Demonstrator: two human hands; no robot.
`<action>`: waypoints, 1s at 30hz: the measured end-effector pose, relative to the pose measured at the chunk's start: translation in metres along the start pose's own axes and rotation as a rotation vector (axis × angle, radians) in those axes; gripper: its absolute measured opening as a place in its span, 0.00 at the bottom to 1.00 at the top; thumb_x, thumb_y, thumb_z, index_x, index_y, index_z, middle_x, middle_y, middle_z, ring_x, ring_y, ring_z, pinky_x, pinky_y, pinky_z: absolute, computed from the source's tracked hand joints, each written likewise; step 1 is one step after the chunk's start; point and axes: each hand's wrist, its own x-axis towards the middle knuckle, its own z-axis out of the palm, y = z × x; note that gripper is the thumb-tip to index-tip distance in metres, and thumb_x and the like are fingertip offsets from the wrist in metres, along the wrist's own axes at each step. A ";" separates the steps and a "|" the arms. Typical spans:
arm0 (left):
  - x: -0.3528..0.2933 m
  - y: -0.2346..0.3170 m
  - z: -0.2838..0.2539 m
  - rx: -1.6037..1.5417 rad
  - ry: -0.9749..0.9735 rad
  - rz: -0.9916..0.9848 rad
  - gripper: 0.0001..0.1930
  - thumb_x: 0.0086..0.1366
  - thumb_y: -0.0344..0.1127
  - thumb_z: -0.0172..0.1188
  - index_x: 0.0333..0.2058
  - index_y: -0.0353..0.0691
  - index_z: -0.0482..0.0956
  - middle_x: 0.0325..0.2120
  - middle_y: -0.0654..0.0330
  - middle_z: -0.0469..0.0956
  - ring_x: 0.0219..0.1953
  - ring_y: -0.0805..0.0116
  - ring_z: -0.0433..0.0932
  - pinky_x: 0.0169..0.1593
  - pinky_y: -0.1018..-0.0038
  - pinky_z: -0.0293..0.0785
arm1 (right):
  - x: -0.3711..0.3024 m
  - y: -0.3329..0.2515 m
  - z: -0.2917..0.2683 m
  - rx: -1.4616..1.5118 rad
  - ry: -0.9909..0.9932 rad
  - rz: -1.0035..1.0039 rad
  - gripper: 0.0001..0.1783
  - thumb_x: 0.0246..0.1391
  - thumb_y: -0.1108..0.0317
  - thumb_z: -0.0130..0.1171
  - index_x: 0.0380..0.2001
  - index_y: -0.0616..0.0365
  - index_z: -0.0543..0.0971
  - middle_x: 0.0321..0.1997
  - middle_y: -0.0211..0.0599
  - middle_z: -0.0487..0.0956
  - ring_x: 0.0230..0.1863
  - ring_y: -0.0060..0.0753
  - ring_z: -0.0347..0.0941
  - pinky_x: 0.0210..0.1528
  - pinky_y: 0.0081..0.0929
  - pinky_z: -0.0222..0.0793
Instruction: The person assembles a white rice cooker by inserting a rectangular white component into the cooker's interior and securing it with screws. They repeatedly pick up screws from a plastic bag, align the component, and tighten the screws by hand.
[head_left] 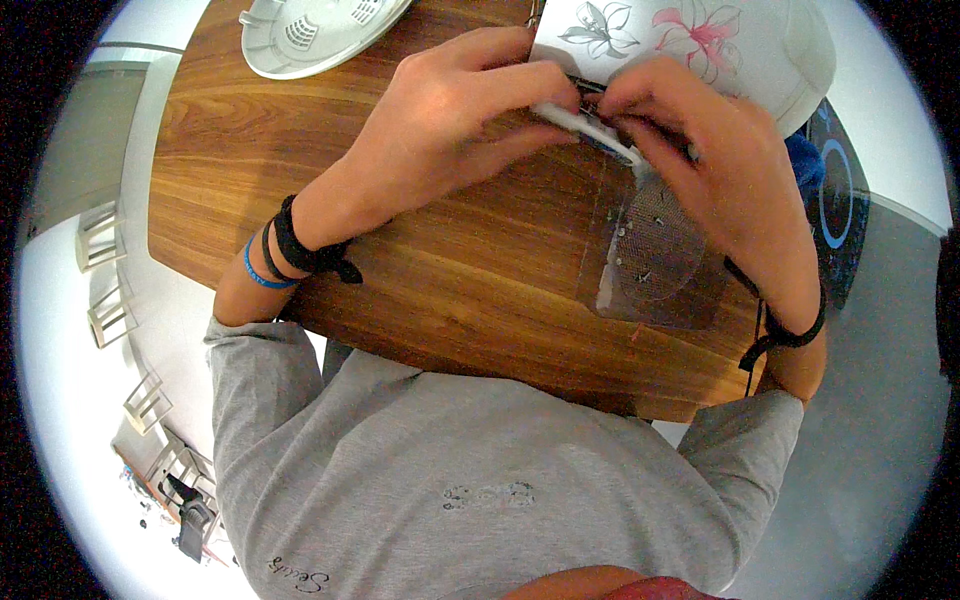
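A round white lid [310,42] sits on the brown table [450,290]. Your left hand [440,115] pinches a thin white piece [612,141] above a clear bag [655,250]. Your right hand [715,160] bends its fingers close by; I can't tell what they pinch.

Grey shirt [400,430], small dark print [490,496], black wristbands [291,243], blue left-wrist bracelet [262,277]
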 end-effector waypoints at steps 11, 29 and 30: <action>0.000 -0.001 -0.002 -0.004 -0.023 -0.013 0.15 0.55 0.30 0.76 0.41 0.48 0.84 0.35 0.57 0.80 0.36 0.53 0.82 0.37 0.62 0.80 | 0.009 0.002 0.000 -0.026 0.020 -0.095 0.10 0.60 0.78 0.65 0.44 0.56 0.81 0.35 0.39 0.84 0.35 0.37 0.84 0.38 0.29 0.77; -0.001 0.004 -0.008 0.052 -0.143 -0.083 0.17 0.55 0.25 0.76 0.44 0.41 0.86 0.47 0.54 0.84 0.48 0.52 0.85 0.49 0.63 0.83 | 0.010 0.002 -0.001 -0.222 0.010 -0.190 0.11 0.57 0.74 0.69 0.42 0.53 0.80 0.35 0.39 0.84 0.35 0.46 0.84 0.35 0.36 0.78; -0.001 0.003 -0.007 0.049 -0.127 -0.072 0.18 0.55 0.26 0.77 0.45 0.42 0.86 0.47 0.55 0.84 0.48 0.52 0.85 0.49 0.63 0.84 | 0.010 0.002 -0.002 -0.241 0.006 -0.197 0.11 0.57 0.73 0.69 0.42 0.52 0.80 0.35 0.38 0.84 0.35 0.46 0.84 0.34 0.37 0.78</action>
